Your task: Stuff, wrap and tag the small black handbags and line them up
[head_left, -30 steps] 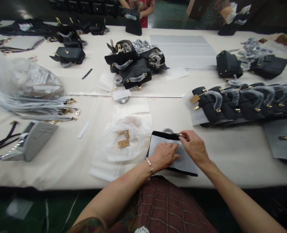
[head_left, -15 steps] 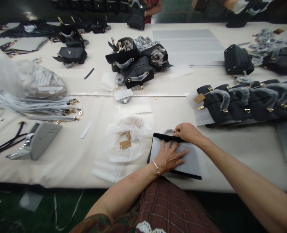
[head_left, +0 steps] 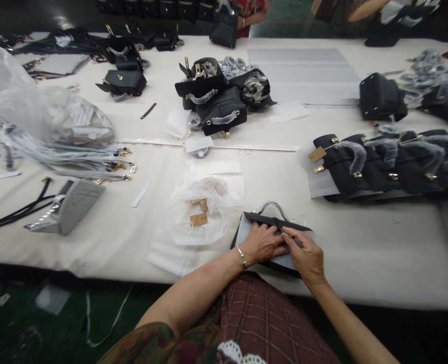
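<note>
A black handbag (head_left: 272, 221) with a wrapped handle lies flat at the table's near edge, a grey sheet (head_left: 242, 231) over its front. My left hand (head_left: 263, 243) presses on the sheet with its fingers bent. Beside it, my right hand (head_left: 307, 257) rests on the bag and pinches a thin dark strap or flap edge of the bag. Just left of the bag lies a clear plastic bag of tan paper tags (head_left: 199, 215).
A row of finished black bags (head_left: 390, 162) lies at the right, a heap of bags (head_left: 219, 98) at centre back. Plastic-wrapped straps (head_left: 57, 136) and a grey tool (head_left: 70, 207) sit left. Grey sheets (head_left: 303, 76) lie far back; other people stand beyond the table.
My right hand has come back from the bag's far edge to its near side beside my left hand. The handle now shows above the bag.
</note>
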Available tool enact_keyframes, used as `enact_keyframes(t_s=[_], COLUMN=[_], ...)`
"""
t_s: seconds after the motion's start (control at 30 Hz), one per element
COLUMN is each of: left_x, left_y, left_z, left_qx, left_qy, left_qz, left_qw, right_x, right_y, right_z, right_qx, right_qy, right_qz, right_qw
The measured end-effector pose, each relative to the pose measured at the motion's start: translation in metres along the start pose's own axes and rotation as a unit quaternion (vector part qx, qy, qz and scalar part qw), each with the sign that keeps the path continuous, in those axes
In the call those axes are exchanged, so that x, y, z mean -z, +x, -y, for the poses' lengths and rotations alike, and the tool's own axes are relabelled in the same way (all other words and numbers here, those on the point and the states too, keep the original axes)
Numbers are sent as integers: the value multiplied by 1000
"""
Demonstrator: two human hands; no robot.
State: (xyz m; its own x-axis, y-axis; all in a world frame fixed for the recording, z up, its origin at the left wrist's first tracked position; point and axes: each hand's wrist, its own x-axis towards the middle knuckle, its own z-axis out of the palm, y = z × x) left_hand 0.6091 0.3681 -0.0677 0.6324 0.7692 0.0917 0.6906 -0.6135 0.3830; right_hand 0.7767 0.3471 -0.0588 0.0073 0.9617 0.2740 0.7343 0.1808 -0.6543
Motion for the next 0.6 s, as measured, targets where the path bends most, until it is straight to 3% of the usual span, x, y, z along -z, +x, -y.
enact_keyframes(t_s=[0.17,0.37,0.6], left_x=[8,11,0], left_y=[-12,-51,-60], left_z=[2,12,12], left_qx=[-19,6,71], left_qy=[-2,32,46], left_qz=[-35,-87,-55], left_qw=[999,996,995], right_x=[-10,-9,-7], right_y=[-7,-4,-10], right_z=[-9,-8,0], right_qx=[25,60,122], right_qy=[29,43,-24], right_qz=[-54,-40,-53], right_qw=[998,997,991])
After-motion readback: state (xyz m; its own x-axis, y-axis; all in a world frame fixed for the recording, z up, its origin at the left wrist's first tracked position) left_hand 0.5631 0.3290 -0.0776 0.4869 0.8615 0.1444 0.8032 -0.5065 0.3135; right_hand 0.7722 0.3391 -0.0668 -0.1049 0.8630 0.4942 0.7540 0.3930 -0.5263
